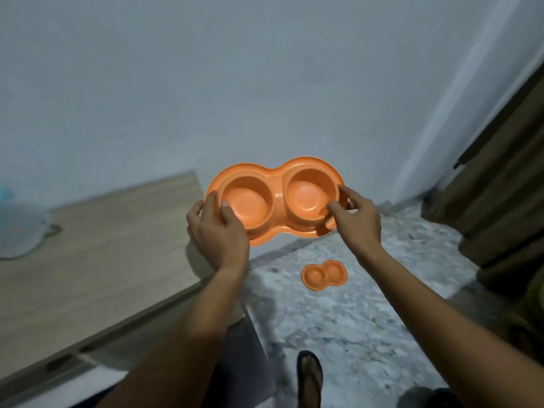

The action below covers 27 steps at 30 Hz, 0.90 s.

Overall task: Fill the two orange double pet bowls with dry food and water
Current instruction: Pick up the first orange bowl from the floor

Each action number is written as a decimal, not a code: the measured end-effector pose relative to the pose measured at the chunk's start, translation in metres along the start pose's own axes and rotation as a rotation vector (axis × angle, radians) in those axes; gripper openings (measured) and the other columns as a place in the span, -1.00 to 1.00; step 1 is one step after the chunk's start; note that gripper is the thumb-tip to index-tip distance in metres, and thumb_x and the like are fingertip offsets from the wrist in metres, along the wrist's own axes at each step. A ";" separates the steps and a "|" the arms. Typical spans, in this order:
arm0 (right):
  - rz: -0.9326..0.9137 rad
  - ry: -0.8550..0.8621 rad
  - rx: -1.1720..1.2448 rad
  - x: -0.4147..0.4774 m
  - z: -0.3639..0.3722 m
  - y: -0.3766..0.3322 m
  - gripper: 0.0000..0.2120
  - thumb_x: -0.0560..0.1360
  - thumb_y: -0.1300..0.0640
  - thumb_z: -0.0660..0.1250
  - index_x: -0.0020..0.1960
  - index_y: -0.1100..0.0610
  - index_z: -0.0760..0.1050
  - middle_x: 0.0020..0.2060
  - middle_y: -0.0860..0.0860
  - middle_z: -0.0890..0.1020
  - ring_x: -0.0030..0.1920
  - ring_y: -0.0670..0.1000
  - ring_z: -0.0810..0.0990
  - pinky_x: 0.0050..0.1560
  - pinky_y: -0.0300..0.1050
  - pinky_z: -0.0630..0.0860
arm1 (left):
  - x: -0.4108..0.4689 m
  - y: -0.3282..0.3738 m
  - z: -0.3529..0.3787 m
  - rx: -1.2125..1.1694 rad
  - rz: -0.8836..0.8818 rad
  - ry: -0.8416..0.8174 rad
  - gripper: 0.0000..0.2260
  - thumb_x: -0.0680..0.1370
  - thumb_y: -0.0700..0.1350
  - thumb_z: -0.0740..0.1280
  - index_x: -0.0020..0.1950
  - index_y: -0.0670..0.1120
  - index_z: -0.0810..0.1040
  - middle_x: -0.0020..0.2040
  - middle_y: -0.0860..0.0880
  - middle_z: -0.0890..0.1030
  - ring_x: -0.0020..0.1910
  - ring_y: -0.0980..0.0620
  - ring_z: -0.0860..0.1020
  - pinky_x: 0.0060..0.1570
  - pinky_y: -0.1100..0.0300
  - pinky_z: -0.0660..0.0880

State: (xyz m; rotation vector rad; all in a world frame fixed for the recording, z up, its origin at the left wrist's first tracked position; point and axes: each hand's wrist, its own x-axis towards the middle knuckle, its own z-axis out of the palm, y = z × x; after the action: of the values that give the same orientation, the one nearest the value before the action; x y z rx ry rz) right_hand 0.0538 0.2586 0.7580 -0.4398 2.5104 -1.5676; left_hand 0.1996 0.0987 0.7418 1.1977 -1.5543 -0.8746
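Observation:
I hold an orange double pet bowl [275, 198] in the air in front of the wall, tilted toward me, both cups empty. My left hand [216, 231] grips its left rim, thumb inside the left cup. My right hand [354, 216] grips its right rim, fingers over the edge of the right cup. A second orange double pet bowl [323, 273] lies on the speckled floor below, also empty.
A wooden countertop [97, 260] runs along the left, with a pale cloth-like object [20, 231] at its far left edge. Brown wooden furniture [506, 178] stands at the right. My sandalled foot [309, 378] rests on the grey floor [368, 319].

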 end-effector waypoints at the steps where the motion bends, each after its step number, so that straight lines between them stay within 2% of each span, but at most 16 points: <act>1: -0.043 -0.013 0.032 -0.030 0.004 -0.020 -0.51 0.46 -0.06 0.40 0.39 -0.11 0.54 0.16 0.02 0.57 0.12 -0.02 0.53 0.11 -0.02 0.47 | 0.007 0.003 -0.040 -0.003 0.021 0.022 -0.68 0.56 -0.05 0.28 0.29 -0.03 0.59 0.24 -0.14 0.51 0.24 -0.15 0.49 0.29 0.02 0.40; 4: -0.113 -0.087 0.085 -0.117 0.028 -0.074 -0.52 0.48 -0.07 0.42 0.40 -0.11 0.51 0.19 -0.02 0.51 0.15 -0.02 0.50 0.16 0.02 0.47 | 0.024 0.008 -0.159 0.027 0.052 0.067 -0.69 0.57 -0.04 0.28 0.30 0.00 0.58 0.25 -0.10 0.51 0.24 -0.11 0.49 0.31 0.04 0.39; 8: -0.184 -0.220 0.126 -0.198 0.074 -0.126 -0.49 0.43 -0.20 0.41 0.36 -0.16 0.49 0.18 -0.05 0.53 0.15 -0.03 0.52 0.24 0.12 0.52 | 0.049 -0.001 -0.280 0.101 0.079 0.158 -0.69 0.58 -0.04 0.27 0.31 -0.02 0.58 0.25 -0.11 0.51 0.26 -0.10 0.49 0.30 0.07 0.36; 11: -0.233 -0.321 0.125 -0.240 0.116 -0.155 -0.41 0.35 -0.30 0.38 0.34 -0.16 0.48 0.17 -0.04 0.56 0.14 -0.01 0.55 0.19 0.19 0.57 | 0.066 -0.016 -0.351 0.128 0.030 0.213 -0.69 0.58 -0.04 0.27 0.31 -0.02 0.58 0.25 -0.12 0.51 0.26 -0.10 0.49 0.30 0.08 0.36; 14: -0.250 -0.427 0.102 -0.268 0.162 -0.174 -0.36 0.30 -0.35 0.36 0.34 -0.18 0.47 0.14 -0.03 0.55 0.12 0.02 0.57 0.09 0.24 0.62 | 0.080 -0.038 -0.407 0.148 -0.032 0.245 -0.68 0.58 -0.04 0.28 0.32 0.00 0.57 0.27 -0.09 0.51 0.25 -0.09 0.50 0.29 0.10 0.38; 21: -0.257 -0.669 0.047 -0.319 0.312 -0.189 -0.27 0.27 -0.35 0.37 0.38 -0.09 0.49 0.16 0.02 0.59 0.13 0.08 0.60 0.10 0.25 0.61 | 0.134 -0.134 -0.509 0.229 -0.235 0.234 -0.62 0.56 -0.16 0.29 0.38 -0.07 0.51 0.37 -0.10 0.50 0.35 -0.11 0.45 0.36 0.06 0.34; 24: -0.216 -0.728 -0.004 -0.333 0.376 -0.189 -0.35 0.36 -0.24 0.42 0.39 -0.02 0.50 0.18 0.06 0.62 0.15 0.10 0.59 0.17 0.18 0.57 | 0.164 -0.176 -0.537 0.286 -0.312 0.165 -0.60 0.56 -0.21 0.28 0.41 -0.11 0.48 0.39 -0.14 0.49 0.38 -0.14 0.43 0.40 0.02 0.33; 27: -0.162 -0.785 -0.083 -0.344 0.431 -0.185 -0.42 0.45 -0.17 0.44 0.41 0.01 0.48 0.21 0.10 0.62 0.16 0.14 0.60 0.16 0.09 0.55 | 0.188 -0.211 -0.557 0.354 -0.396 0.100 -0.60 0.57 -0.23 0.27 0.42 -0.13 0.47 0.38 -0.17 0.50 0.37 -0.17 0.44 0.34 0.02 0.33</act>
State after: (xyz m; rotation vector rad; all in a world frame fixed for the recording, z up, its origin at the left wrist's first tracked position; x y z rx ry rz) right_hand 0.5295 -0.0737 0.7230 -1.0495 1.9526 -1.0323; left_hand 0.7795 -0.1321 0.7566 1.8207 -1.4507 -0.7896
